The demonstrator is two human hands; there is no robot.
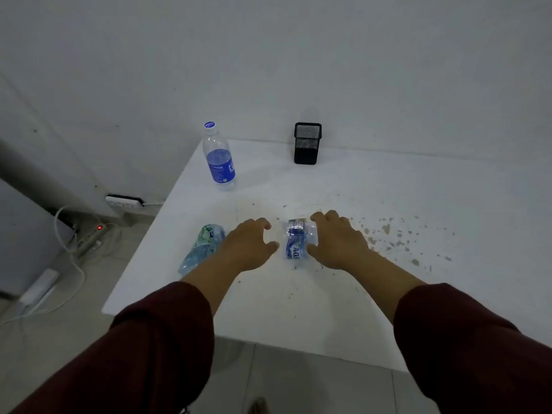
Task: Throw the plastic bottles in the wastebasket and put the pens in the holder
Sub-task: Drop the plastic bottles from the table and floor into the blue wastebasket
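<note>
A crushed clear bottle with a blue label [296,240] lies on the white table [298,309] between my hands. My right hand [340,243] grips its right side, fingers curled over the far end and thumb at the near end. My left hand [251,246] hovers just left of it, fingers apart, not touching it. A second crushed bottle with a green label [201,248] lies beside my left wrist, near the table's left edge. An upright bottle with a blue label and cap [219,158] stands at the far left. The black mesh pen holder [307,144] stands against the wall. No pen or wastebasket shows.
Dark specks and stains [388,237] spot the table right of my right hand. On the floor to the left lie a power strip with a red light [92,234] and white cables [71,264]. A grey cabinet [24,234] stands at the far left.
</note>
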